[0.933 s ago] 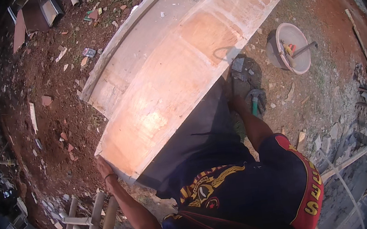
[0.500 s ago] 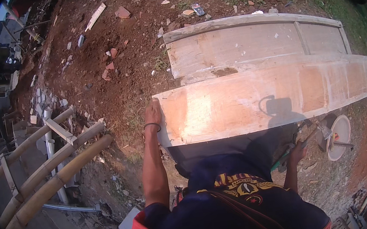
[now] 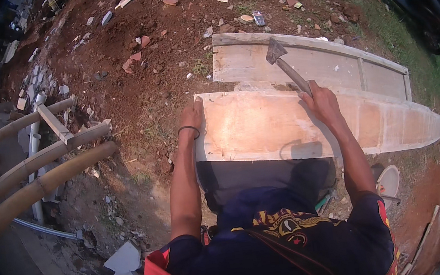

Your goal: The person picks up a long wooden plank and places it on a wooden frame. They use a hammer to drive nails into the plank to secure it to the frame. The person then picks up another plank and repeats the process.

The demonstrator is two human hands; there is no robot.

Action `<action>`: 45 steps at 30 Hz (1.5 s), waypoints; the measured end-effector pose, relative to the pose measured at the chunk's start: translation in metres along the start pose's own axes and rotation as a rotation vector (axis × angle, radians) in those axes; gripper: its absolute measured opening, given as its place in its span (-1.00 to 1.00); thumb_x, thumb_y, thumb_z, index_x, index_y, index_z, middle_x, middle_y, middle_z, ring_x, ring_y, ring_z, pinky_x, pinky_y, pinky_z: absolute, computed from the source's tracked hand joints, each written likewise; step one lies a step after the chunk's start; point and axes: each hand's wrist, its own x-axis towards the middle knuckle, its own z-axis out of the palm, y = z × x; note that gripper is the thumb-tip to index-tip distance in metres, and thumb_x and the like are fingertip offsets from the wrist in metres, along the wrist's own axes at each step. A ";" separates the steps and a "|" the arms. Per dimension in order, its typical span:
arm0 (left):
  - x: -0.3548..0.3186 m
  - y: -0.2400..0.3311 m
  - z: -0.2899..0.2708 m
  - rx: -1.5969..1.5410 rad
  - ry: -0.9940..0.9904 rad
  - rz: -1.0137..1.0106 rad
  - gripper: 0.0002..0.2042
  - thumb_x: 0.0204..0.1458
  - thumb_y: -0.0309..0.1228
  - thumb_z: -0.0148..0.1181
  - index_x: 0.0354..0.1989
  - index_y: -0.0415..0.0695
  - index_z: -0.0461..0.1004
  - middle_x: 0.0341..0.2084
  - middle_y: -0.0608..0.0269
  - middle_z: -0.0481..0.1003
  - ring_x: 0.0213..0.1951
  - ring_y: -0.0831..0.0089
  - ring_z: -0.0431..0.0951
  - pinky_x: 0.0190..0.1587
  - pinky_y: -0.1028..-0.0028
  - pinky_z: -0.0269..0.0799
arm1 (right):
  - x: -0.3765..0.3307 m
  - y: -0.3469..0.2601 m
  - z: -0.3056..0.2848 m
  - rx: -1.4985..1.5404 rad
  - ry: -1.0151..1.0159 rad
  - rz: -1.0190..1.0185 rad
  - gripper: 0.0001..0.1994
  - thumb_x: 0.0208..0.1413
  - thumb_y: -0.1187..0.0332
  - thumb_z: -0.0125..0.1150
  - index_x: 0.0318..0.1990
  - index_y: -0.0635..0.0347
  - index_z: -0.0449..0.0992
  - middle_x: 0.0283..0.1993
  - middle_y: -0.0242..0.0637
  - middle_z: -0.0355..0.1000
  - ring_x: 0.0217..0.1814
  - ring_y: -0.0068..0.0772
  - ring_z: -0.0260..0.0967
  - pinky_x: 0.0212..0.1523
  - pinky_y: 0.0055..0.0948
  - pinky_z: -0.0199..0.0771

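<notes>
A long pale wooden panel lies across in front of me, slightly tilted, above my dark-clad lap. My left hand is closed round its left edge near the far corner. In my right hand is a wooden-handled tool with a broad, angular metal head. The fist is wrapped round the handle's near end, above the panel's middle. The head points away from me, over a second framed panel lying on the ground just beyond the first. The first panel hides part of the second.
Thick bamboo poles joined by crosspieces stand at the left. A white bucket with things inside sits at the right. Broken tiles and rubble litter the red soil. A motorbike stands at the far right, and white blocks lie near left.
My right hand has risen from beside the bucket, bringing the wooden-handled tool up over the panel. My left hand keeps its hold on the panel's edge. The view has shifted a little.
</notes>
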 end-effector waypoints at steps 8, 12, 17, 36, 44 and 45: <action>-0.007 0.012 -0.007 -0.045 0.012 -0.006 -0.43 0.20 0.02 -0.18 -0.22 -0.35 0.51 -0.27 -0.40 0.47 -0.10 -0.28 0.46 -0.03 0.07 0.34 | -0.013 -0.091 0.039 0.199 -0.127 -0.262 -0.68 0.15 0.18 0.11 -0.11 0.27 0.35 -0.53 0.09 0.45 -0.42 0.20 0.44 -0.40 0.00 0.41; -0.007 0.007 -0.003 -0.043 0.032 -0.009 -0.43 0.20 0.03 -0.16 -0.22 -0.34 0.51 -0.27 -0.40 0.47 -0.10 -0.29 0.45 -0.03 0.08 0.34 | -0.009 -0.111 0.057 0.102 -0.228 -0.295 -0.71 0.15 0.18 0.12 -0.18 0.24 0.34 -0.54 0.04 0.44 -0.47 0.18 0.43 -0.45 0.00 0.41; -0.003 0.002 -0.001 -0.076 0.011 -0.035 -0.41 0.19 0.06 -0.15 -0.21 -0.34 0.52 -0.26 -0.41 0.46 -0.11 -0.28 0.46 -0.03 0.09 0.35 | -0.018 -0.116 0.065 0.177 -0.049 -0.299 -0.69 0.15 0.15 0.15 -0.24 0.23 0.33 -0.55 0.01 0.46 -0.51 0.10 0.45 -0.52 -0.06 0.44; 0.001 -0.001 0.000 -0.036 -0.030 0.004 -0.43 0.24 0.01 -0.21 -0.14 -0.35 0.47 -0.24 -0.36 0.48 -0.13 -0.26 0.46 -0.07 0.11 0.35 | -0.029 -0.126 0.068 0.092 -0.189 -0.151 -0.62 0.18 0.05 0.10 -0.25 0.24 0.31 -0.54 -0.01 0.47 -0.50 0.06 0.48 -0.49 -0.06 0.47; 0.008 -0.026 0.004 -0.033 -0.028 0.086 -0.38 0.26 0.04 -0.27 -0.15 -0.40 0.45 -0.35 -0.24 0.51 -0.29 0.02 0.50 -0.14 0.17 0.34 | -0.083 -0.033 0.031 0.331 0.278 0.143 -0.64 0.02 0.15 0.34 -0.34 0.25 0.34 -0.61 -0.07 0.41 -0.55 0.04 0.43 -0.53 -0.11 0.39; 0.010 -0.029 0.002 -0.038 -0.081 0.127 -0.39 0.26 0.04 -0.26 -0.13 -0.39 0.44 -0.33 -0.15 0.52 -0.28 0.16 0.46 -0.13 0.21 0.33 | -0.097 -0.007 0.025 0.251 0.350 0.245 -0.64 0.02 0.16 0.35 -0.34 0.25 0.34 -0.62 -0.08 0.40 -0.56 0.04 0.42 -0.53 -0.11 0.39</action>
